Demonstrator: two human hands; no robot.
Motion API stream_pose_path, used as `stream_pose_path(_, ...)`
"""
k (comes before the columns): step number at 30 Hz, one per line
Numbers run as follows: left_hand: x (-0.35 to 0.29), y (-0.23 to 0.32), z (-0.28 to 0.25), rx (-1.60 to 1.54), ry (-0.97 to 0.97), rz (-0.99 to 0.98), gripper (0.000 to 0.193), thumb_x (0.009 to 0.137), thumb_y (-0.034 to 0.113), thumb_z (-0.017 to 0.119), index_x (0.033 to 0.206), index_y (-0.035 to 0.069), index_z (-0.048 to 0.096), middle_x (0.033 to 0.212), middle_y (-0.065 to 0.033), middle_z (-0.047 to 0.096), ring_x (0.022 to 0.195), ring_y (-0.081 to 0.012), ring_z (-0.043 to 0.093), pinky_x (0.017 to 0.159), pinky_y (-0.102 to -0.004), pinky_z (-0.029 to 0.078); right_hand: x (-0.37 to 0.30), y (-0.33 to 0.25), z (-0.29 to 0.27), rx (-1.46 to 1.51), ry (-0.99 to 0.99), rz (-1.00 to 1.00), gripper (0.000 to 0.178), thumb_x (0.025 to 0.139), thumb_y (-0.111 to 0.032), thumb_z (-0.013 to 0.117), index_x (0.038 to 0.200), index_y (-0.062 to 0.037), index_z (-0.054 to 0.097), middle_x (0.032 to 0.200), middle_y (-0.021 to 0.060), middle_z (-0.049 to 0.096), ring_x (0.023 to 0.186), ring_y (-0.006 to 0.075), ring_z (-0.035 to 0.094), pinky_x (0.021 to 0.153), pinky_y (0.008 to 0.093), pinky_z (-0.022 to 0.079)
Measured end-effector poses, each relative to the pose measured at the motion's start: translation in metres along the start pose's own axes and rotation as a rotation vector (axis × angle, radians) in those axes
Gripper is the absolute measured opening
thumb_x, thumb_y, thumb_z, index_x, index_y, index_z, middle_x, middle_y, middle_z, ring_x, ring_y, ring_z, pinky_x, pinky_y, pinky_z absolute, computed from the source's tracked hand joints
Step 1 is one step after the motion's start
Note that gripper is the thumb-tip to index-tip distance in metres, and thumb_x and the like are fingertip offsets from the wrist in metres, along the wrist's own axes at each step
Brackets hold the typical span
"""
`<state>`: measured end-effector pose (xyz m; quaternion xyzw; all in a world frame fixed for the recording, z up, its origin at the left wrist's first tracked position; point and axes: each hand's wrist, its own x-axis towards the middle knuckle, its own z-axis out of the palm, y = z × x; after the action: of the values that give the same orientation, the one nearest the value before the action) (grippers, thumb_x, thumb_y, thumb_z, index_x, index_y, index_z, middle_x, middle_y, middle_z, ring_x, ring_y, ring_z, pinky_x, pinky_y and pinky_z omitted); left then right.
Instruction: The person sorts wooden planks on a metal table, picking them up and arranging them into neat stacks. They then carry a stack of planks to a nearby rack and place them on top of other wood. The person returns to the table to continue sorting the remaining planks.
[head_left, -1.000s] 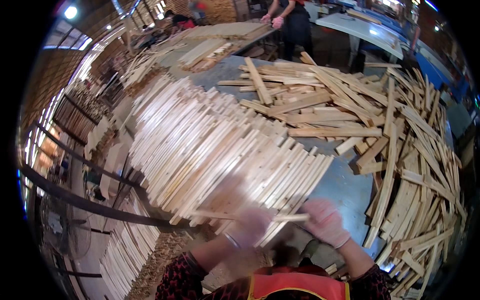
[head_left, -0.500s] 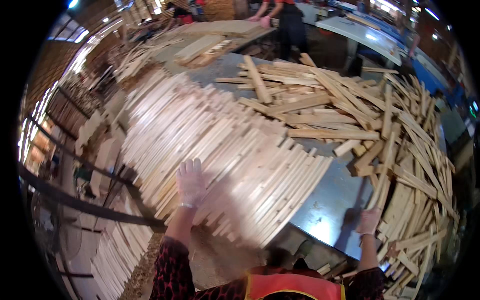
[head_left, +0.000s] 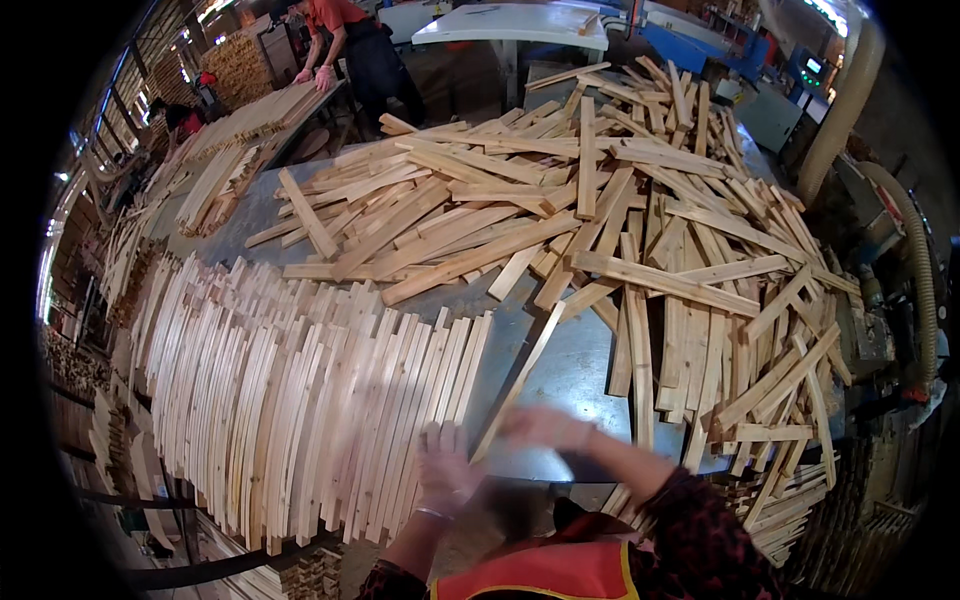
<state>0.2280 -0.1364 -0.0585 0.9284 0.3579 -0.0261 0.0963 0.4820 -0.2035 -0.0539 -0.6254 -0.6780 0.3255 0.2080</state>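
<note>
A row of pale wooden strips lies side by side on the left of the metal table. My left hand, in a light glove, rests on the near end of the row's right edge, fingers stretched out. Just right of it, my right hand, also gloved and smeared by motion, has its fingers around a single wooden strip. That strip slants across the table, standing apart from the row, its near end close to my left hand.
A jumbled heap of wooden strips covers the right and back of the metal table. Another person in red works at the far left over laid-out boards. A white-topped table stands behind; a ribbed hose hangs at right.
My view has swung right, so the row appears further left. My right hand has come leftward from the heap with a strip, close to the row. The left hand now lies at the row's right edge.
</note>
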Motion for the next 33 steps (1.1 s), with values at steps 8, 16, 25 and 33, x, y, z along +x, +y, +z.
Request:
stream_pose_path(8, 0.059, 0.054, 0.001, 0.084, 0.109, 0.002, 0.047, 0.092, 0.039, 0.067, 0.125, 0.007, 0.066, 0.144, -0.0123, 0.056, 0.136, -0.038, 0.047, 0.112, -0.0532, 0.037, -0.083, 0.188, -0.253, -0.75, 0.371, 0.819, 0.044, 0.085, -0.02, 0.074, 0.125, -0.008, 0.063, 0.111, 0.0195, 0.068, 0.106, 0.0414, 0.067, 0.092, 0.0498, 0.053)
stream_pose_path(16, -0.033, 0.014, 0.006, -1.024, 0.048, -0.557, 0.03, 0.099, 0.026, 0.062, 0.109, -0.002, 0.068, 0.099, -0.0206, 0.071, 0.085, -0.0379, 0.068, 0.079, -0.0494, 0.053, -0.099, 0.064, -0.122, 0.131, 0.346, 0.631, 0.068, 0.095, -0.031, 0.067, 0.154, -0.0018, 0.048, 0.116, 0.027, 0.073, 0.107, 0.0439, 0.071, 0.091, 0.0491, 0.056)
stream_pose_path(25, -0.062, -0.084, -0.058, -1.312, 0.096, -0.787, 0.031, 0.097, 0.02, 0.071, 0.121, 0.0, 0.071, 0.096, -0.0046, 0.07, 0.085, -0.0135, 0.065, 0.076, -0.0322, 0.059, 0.021, -0.05, 0.112, 0.185, -0.026, 0.513, 0.074, 0.1, -0.045, 0.056, 0.158, -0.0038, 0.035, 0.106, 0.0288, 0.074, 0.1, 0.0491, 0.07, 0.089, 0.0528, 0.055)
stream_pose_path(33, -0.13, -0.239, -0.12, -0.493, 0.435, -0.602, 0.037, 0.095, 0.018, 0.066, 0.13, 0.007, 0.067, 0.117, -0.0121, 0.069, 0.112, -0.0242, 0.064, 0.101, -0.043, 0.052, -0.024, -0.021, 0.062, 0.283, 0.313, 0.383, 0.059, 0.094, -0.028, 0.071, 0.144, -0.0009, 0.057, 0.103, 0.0161, 0.077, 0.098, 0.0383, 0.073, 0.09, 0.0463, 0.056)
